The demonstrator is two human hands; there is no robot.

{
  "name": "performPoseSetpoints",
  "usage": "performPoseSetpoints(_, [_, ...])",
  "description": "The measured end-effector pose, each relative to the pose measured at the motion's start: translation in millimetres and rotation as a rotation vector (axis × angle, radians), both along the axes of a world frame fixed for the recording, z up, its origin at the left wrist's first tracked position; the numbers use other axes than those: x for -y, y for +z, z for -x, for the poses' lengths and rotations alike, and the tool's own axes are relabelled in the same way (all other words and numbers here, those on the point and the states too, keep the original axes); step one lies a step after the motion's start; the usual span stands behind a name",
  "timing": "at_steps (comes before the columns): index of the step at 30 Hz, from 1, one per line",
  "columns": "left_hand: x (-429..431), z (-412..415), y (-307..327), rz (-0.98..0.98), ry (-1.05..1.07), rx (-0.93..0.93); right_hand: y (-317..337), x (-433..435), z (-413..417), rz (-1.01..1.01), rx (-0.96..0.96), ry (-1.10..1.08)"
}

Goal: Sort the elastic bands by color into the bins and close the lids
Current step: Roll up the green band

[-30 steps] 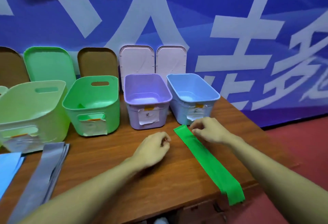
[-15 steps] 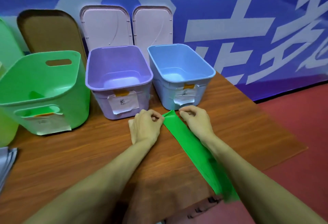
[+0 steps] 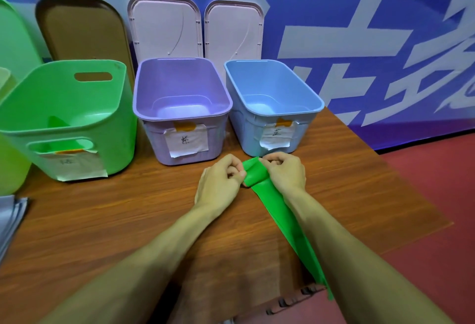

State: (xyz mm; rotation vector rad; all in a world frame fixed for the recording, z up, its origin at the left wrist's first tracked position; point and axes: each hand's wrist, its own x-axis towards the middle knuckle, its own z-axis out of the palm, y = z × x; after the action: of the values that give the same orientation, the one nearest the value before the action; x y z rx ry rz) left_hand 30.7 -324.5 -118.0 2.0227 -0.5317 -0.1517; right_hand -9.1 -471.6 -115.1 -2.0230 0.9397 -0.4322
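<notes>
Left hand (image 3: 221,182) and right hand (image 3: 285,172) both pinch the folded end of the green band (image 3: 280,215), whose tail overhanging the table (image 3: 128,221) edge could drag the fold loose

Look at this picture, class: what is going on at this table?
A person pinches the far end of a green elastic band with both the left hand and the right hand, its tip folded over between them. The rest of the band lies along the wooden table, reaching its near edge. Behind stand an open green bin, purple bin and blue bin; lids lean against the wall.
</notes>
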Motion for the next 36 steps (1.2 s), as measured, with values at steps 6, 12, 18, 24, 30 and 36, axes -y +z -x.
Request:
performPoseSetpoints(6, [-3.9, 2.4, -1.3, -0.085, -0.073, 0.041, 0.7, -1.5, -9.3, 0.027, -0.091, 0.005])
performPoseSetpoints(12, [-25.6, 11.8, 9.5, 0.036, -0.107, -0.128, 5.4, -5.5, -5.7, -0.051, -0.105, 0.048])
performPoseSetpoints(18, [-73.8, 14.8, 37.2, 0.078, -0.286, -0.201, 37.2, -9.4, 22.5, -0.225, 0.055, 0.008])
performPoseSetpoints(24, [-108.3, 31.1, 98.9, 0.115, -0.274, -0.079, 128.7, -46.3, 52.1, -0.111, 0.152, 0.249])
performPoseSetpoints(30, [-148.1, 53.0, 165.8, 0.249, -0.251, -0.056, 203.6, -99.7, 67.4, 0.008, 0.246, 0.425])
performPoseSetpoints(36, [-206.0, 54.6, 213.2, 0.515, -0.103, -0.079, 243.1, -126.3, 58.0, -0.028, 0.462, 0.243])
